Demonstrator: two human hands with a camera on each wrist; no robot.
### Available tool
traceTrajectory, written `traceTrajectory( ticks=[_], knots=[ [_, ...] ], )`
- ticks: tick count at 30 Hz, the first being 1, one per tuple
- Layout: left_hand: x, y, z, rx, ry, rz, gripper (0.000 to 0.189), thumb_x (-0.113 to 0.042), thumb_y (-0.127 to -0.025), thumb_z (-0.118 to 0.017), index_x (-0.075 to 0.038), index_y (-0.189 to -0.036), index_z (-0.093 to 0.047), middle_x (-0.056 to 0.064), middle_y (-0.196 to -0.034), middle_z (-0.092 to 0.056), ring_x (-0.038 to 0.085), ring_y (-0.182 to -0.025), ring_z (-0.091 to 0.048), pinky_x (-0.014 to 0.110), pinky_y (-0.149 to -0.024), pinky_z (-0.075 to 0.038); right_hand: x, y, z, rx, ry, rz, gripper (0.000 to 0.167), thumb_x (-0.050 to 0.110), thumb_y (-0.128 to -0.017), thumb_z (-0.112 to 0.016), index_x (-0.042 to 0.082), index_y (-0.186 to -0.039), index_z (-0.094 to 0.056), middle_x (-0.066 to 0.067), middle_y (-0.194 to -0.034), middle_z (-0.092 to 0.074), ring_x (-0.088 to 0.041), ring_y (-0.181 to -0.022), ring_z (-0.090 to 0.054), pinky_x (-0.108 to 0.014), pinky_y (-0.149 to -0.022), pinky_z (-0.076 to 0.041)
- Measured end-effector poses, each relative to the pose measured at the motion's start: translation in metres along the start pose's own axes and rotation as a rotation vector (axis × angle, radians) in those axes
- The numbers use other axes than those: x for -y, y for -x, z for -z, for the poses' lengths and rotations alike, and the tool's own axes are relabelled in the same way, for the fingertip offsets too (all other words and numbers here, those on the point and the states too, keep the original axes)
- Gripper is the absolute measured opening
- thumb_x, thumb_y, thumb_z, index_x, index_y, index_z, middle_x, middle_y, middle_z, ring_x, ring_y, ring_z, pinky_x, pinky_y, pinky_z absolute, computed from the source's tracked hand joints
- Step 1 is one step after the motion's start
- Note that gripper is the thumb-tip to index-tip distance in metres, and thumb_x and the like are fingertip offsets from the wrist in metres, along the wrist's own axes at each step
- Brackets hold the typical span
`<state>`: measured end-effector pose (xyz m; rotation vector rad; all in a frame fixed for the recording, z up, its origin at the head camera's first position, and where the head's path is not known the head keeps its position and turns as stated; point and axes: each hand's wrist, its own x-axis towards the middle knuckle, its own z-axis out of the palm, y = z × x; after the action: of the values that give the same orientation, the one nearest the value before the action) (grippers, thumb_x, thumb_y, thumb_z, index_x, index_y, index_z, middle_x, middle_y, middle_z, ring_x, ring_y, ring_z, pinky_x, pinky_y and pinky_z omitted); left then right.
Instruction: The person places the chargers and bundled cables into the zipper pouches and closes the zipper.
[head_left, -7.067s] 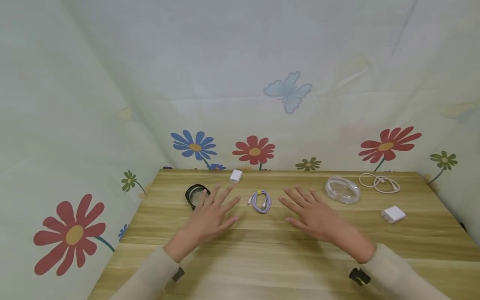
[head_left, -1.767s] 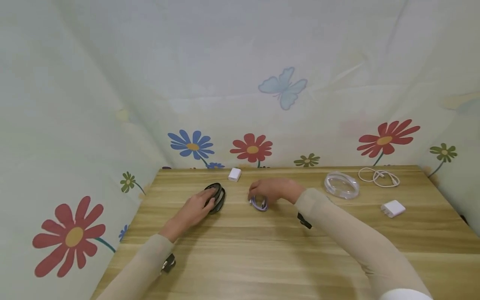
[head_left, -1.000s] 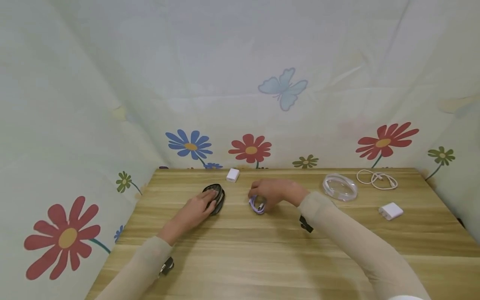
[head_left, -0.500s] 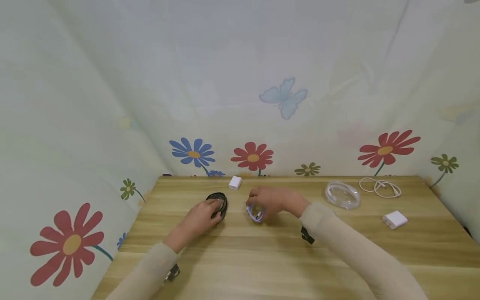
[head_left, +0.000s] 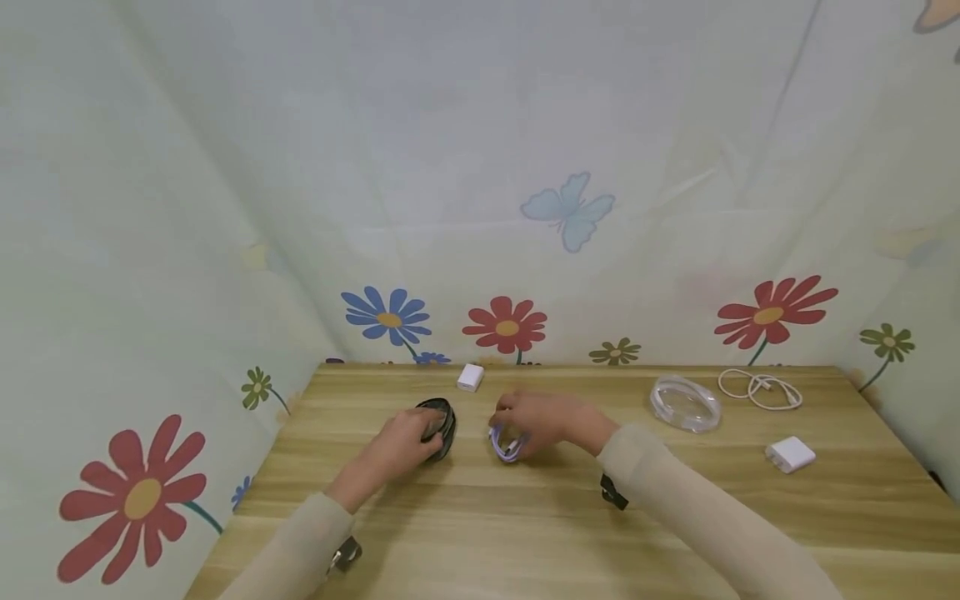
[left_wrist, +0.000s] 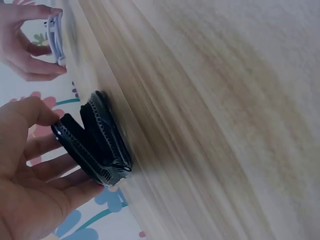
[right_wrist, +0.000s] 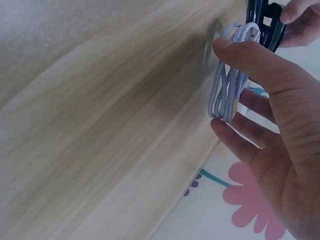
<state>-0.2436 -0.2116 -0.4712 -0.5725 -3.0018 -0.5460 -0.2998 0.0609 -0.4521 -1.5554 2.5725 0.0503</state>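
Note:
A small black zip case (head_left: 446,429) stands partly unzipped on the table in front of my left hand (head_left: 397,443). In the left wrist view its two halves spread in a V, and the thumb and fingers of that hand grip one zip-edged half of the case (left_wrist: 80,150). My right hand (head_left: 543,418) holds a coiled lavender charging cable (head_left: 504,450) close over the table, just right of the case. The right wrist view shows the braided loops of the cable (right_wrist: 227,90) between thumb and fingertips, with a bit of its yellow tie at the side.
Behind the hands lies a white charger plug (head_left: 470,377). To the right are a clear round plastic coil (head_left: 684,404), a loose white cable (head_left: 759,388) and a second white charger (head_left: 791,454). A floral curtain (head_left: 450,208) encloses the wooden table (head_left: 480,533).
Both hands began spread flat over the table; the left now grips the case, shifted right, and the right holds the cable coil. In the last second the coil moved slightly left.

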Motion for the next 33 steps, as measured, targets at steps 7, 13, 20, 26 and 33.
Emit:
traceTrajectory(
  ticks=[7,13,20,26,33],
  knots=[
    [-0.001,0.003,-0.003,-0.055,0.042,0.037,0.035,-0.016,-0.096,-0.068,-0.002,-0.128,-0.067,0.018,-0.129,-0.066,0.035,-0.121,-0.063,0.049,-0.096,-0.054,0.006,-0.006,-0.002,-0.069,0.035,0.010,0.060,0.037,-0.087,-0.081,0.015,-0.139,-0.060,-0.005,-0.133,-0.057,-0.019,-0.117,-0.056,-0.030,-0.098,-0.050],
    [0.000,0.003,-0.005,-0.077,0.045,0.041,0.035,-0.017,-0.096,-0.068,-0.004,-0.128,-0.068,0.017,-0.130,-0.066,0.035,-0.123,-0.062,0.049,-0.097,-0.054,0.013,-0.013,0.002,-0.091,0.019,-0.010,0.063,0.039,-0.087,-0.081,0.012,-0.140,-0.059,-0.007,-0.133,-0.058,-0.021,-0.117,-0.057,-0.032,-0.099,-0.050],
    [-0.001,0.003,-0.003,-0.086,0.058,0.046,0.036,-0.017,-0.096,-0.068,-0.004,-0.129,-0.067,0.018,-0.131,-0.065,0.036,-0.124,-0.061,0.049,-0.098,-0.053,0.016,-0.021,0.000,-0.111,0.005,-0.059,0.063,0.041,-0.088,-0.079,0.011,-0.140,-0.059,-0.007,-0.133,-0.059,-0.022,-0.117,-0.058,-0.033,-0.099,-0.051],
    [-0.002,0.003,-0.002,-0.090,0.068,0.064,0.037,-0.017,-0.096,-0.067,-0.004,-0.131,-0.066,0.017,-0.133,-0.064,0.036,-0.126,-0.060,0.050,-0.101,-0.051,0.019,-0.027,0.001,-0.165,-0.053,-0.069,0.063,0.038,-0.087,-0.080,0.006,-0.138,-0.061,-0.010,-0.131,-0.061,-0.024,-0.115,-0.059,-0.035,-0.098,-0.051],
    [0.001,0.004,-0.008,-0.100,0.084,0.057,0.038,-0.018,-0.095,-0.068,-0.003,-0.130,-0.066,0.018,-0.132,-0.064,0.036,-0.125,-0.060,0.050,-0.102,-0.050,0.026,-0.037,-0.005,-0.184,-0.099,-0.130,0.063,0.040,-0.087,-0.081,0.006,-0.137,-0.062,-0.009,-0.131,-0.062,-0.023,-0.114,-0.061,-0.035,-0.098,-0.052]
  ],
)
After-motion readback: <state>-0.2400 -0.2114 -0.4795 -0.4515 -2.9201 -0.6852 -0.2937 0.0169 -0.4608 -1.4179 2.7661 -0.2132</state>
